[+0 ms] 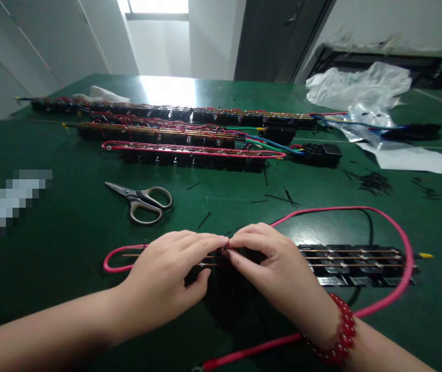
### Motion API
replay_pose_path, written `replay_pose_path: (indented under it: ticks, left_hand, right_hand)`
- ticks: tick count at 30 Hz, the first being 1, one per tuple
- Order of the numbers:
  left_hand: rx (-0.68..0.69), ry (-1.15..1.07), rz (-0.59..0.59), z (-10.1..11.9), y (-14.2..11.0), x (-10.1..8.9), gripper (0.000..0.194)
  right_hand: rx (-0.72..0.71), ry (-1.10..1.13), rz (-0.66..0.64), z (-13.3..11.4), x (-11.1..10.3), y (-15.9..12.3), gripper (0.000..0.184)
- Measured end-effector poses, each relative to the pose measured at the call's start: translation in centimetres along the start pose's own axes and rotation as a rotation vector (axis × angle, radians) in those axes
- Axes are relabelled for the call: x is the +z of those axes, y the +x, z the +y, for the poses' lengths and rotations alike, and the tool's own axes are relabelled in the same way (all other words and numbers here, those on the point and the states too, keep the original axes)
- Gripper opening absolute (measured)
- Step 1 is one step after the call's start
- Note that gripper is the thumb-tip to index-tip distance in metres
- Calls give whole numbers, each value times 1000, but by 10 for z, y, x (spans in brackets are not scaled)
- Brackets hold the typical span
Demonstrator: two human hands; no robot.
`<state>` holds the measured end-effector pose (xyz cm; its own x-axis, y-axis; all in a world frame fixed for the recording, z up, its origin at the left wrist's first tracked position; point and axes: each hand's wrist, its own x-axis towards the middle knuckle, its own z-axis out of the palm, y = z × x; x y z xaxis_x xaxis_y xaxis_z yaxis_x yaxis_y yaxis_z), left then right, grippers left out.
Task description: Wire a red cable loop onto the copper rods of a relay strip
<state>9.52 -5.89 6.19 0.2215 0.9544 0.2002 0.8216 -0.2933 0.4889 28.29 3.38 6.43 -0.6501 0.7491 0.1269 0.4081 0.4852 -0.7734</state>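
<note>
A black strip with metal rods (352,257) lies across the table under my hands, and a red cable (393,232) loops along and around its right end. My left hand (166,268) lies over the strip's left part, fingers stretched and thumb apart. Its index fingertip meets the fingertips of my right hand (273,263) above the rods. The right thumb and index finger are pinched on a small dark thing that I cannot make out. Beyond my left hand lie scissors (143,201) with their blades together.
Several similar strips (193,157) with wires lie across the back of the green table (69,206). Thin black pieces (371,182) are piled at the right, with others scattered nearby. Plastic bags (360,85) and a white sheet (414,159) lie at the back right.
</note>
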Motion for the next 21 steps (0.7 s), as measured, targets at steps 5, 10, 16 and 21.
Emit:
replay_pose_path:
  ticks: [5,10,16,21]
  left_hand:
    - [-49,-55,-33,1,1,0,51]
    - [-95,-63,-32,1,0,1,50]
    - [-46,-74,-13,0,1,2,48]
    - [-24,-59,31,-2,2,5,49]
  right_hand:
    - [126,-15,-46,-6,-2,7,13]
    - [289,-9,-119,-18,-4,16,12]
    - [85,-165,33,-11,7,6,10]
    - [-136,-260,208,-3,18,-2,8]
